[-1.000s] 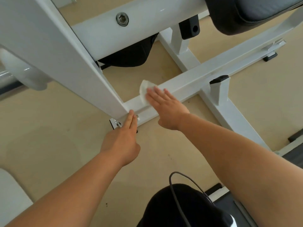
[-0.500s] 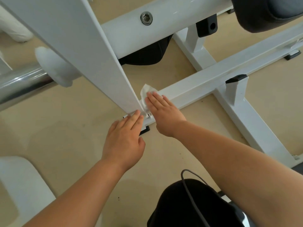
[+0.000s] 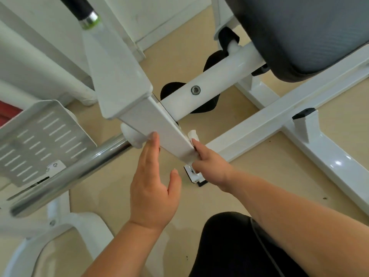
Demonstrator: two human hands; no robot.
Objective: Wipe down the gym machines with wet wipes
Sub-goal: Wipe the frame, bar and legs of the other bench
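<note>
wet wipe (image 3: pixel 192 134) is bunched against the right face of the white upright post (image 3: pixel 159 126), low down near its foot. Only a small wad shows above the fingertips. right hand (image 3: pixel 211 164) has its fingers bent over the wipe, pinning it to the metal. The thumb is hidden, so can't tell if it's a true pinch. left hand (image 3: pixel 153 188) is spread, thumb out, straight fingertips touching the post's left face just beside the round white end cap (image 3: pixel 129 136). It reads as a brace and holds nothing. Step looks like wiping the post. To do it well: unfold the wipe so more than a wad makes contact, and wrap it round the post's right edge to catch two faces per pass. Use long overlapping strokes with firm, even pressure against the left-hand brace. Don't skip the foot bracket (image 3: pixel 192 174) and its bolt at the post's base, beside the base rail (image 3: pixel 259 124); dirt likely collects there. chrome bar (image 3: pixel 69 166) and black pad (image 3: pixel 309 37) look like the next surfaces. Probably turn to a fresh side of the wipe for the pad.
</note>
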